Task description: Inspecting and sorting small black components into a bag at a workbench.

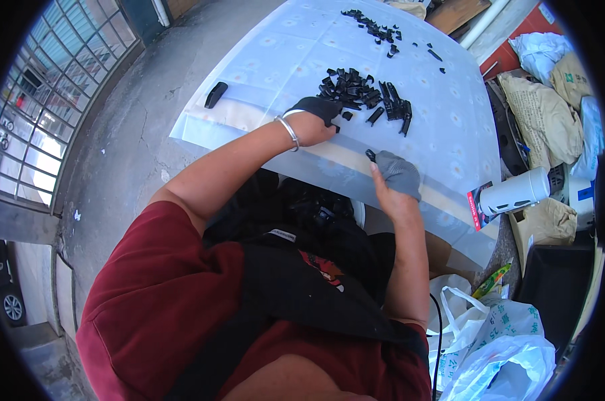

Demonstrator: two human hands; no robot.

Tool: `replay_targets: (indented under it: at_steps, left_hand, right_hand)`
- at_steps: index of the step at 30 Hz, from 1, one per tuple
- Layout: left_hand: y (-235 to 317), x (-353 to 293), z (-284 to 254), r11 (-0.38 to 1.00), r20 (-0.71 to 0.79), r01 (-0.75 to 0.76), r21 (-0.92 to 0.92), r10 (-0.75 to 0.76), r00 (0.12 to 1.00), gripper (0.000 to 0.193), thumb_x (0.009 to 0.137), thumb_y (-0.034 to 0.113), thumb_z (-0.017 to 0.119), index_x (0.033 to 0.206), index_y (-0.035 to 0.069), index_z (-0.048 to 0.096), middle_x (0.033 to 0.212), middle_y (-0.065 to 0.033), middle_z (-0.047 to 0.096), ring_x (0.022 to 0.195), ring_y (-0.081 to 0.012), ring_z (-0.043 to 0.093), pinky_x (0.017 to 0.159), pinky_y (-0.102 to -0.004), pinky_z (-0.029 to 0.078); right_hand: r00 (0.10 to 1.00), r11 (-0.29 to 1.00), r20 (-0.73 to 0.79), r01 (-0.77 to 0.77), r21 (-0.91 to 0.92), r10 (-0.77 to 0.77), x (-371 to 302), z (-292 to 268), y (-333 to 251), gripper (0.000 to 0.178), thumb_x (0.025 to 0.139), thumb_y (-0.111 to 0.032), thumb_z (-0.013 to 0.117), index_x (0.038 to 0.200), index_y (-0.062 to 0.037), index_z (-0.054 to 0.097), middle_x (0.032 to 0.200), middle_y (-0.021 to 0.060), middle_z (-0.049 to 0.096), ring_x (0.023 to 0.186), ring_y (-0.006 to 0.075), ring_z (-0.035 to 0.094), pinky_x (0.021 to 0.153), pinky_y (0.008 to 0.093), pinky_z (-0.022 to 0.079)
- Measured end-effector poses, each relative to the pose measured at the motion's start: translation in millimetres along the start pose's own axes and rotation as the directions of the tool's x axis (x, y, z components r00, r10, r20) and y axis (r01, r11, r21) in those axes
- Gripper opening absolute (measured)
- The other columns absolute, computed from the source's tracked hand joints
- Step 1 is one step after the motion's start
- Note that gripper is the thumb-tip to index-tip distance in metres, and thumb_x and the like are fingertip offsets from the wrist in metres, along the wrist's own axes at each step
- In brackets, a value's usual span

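My left hand (316, 119), in a dark glove with a bangle at the wrist, rests at the near side of a pile of small black plastic pieces (349, 87). Its fingers are curled; what they close on, if anything, is hidden. Nearer the table's front edge, my right hand (397, 175) wears a grey glove and pinches a small black plastic piece (370, 155) between thumb and fingers. Longer black plastic pieces (396, 110) lie just right of the pile. One larger black piece (215, 95) sits alone on the left.
A pale flowered cover lies over the table (269, 40), with more black pieces (376, 28) at its far end. On the right stand a white slotted cylinder (516, 190), brown sacks (540, 120) and a black tray (553, 287). Plastic bags (503, 354) lie lower right.
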State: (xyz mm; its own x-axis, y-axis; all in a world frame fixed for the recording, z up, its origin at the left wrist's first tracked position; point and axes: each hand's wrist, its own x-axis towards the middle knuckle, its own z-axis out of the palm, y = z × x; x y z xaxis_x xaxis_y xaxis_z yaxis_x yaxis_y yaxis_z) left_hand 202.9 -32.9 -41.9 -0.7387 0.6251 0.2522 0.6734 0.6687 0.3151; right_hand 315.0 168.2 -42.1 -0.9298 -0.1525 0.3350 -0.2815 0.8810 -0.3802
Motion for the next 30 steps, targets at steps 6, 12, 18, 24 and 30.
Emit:
replay_targets:
  at_steps: [6, 12, 18, 24, 30]
  left_hand:
    - [49, -28, -12, 0.476, 0.599, 0.662, -0.579, -0.302, 0.742, 0.035, 0.083, 0.038, 0.043, 0.095, 0.009, 0.059, 0.073, -0.0076, 0.057, 0.063, -0.0177, 0.056, 0.059, -0.0269, 0.044]
    - [53, -46, 42, 0.245, 0.551, 0.61, -0.754, -0.27, 0.789, 0.036, 0.084, 0.034, 0.05, 0.098, 0.001, 0.057, 0.082, -0.0089, 0.058, 0.067, -0.0156, 0.055, 0.056, -0.028, 0.045]
    - [70, -51, 11, -0.26, 0.657, 0.616, -0.744, -0.116, 0.745, 0.047, 0.083, 0.041, 0.052, 0.101, -0.002, 0.056, 0.098, -0.0095, 0.057, 0.084, -0.0143, 0.055, 0.07, -0.0265, 0.046]
    - [63, -54, 18, -0.096, 0.616, 0.615, -0.783, -0.267, 0.742, 0.045, 0.085, 0.041, 0.049, 0.108, 0.003, 0.055, 0.103, -0.0076, 0.056, 0.089, -0.0131, 0.053, 0.074, -0.0262, 0.044]
    - [49, -54, 1, 0.5, 0.195, 0.266, -0.824, -0.191, 0.962, 0.041, 0.088, 0.038, 0.045, 0.103, 0.001, 0.056, 0.084, -0.0032, 0.06, 0.07, -0.0074, 0.05, 0.061, -0.0228, 0.042]
  right_hand:
    - [0.957, 0.992, -0.264, 0.114, -0.052, -0.124, -10, 14, -39, 0.018, 0.077, -0.017, 0.059, 0.087, -0.0027, 0.061, 0.084, 0.0141, 0.061, 0.078, 0.031, 0.057, 0.071, 0.0383, 0.044]
    - [0.968, 0.984, -0.179, 0.171, -0.044, -0.176, -15, 12, -44, 0.015, 0.076, -0.016, 0.059, 0.086, -0.0049, 0.061, 0.082, 0.0107, 0.06, 0.075, 0.0284, 0.057, 0.066, 0.0374, 0.044]
    - [0.967, 0.913, -0.248, 0.147, 0.38, -0.053, -14, 17, -39, 0.016, 0.08, -0.017, 0.056, 0.087, -0.0029, 0.059, 0.08, 0.0122, 0.058, 0.073, 0.0284, 0.055, 0.063, 0.0361, 0.043]
    - [0.975, 0.948, -0.222, 0.084, 0.306, -0.015, -15, 17, -44, 0.019, 0.081, -0.019, 0.056, 0.088, -0.0017, 0.059, 0.08, 0.0144, 0.059, 0.075, 0.03, 0.056, 0.065, 0.0365, 0.043]
    - [0.964, 0.983, -0.239, 0.148, 0.11, -0.118, -25, -5, -43, 0.017, 0.08, -0.017, 0.056, 0.088, -0.0023, 0.061, 0.083, 0.0126, 0.061, 0.075, 0.0307, 0.057, 0.067, 0.0373, 0.043]
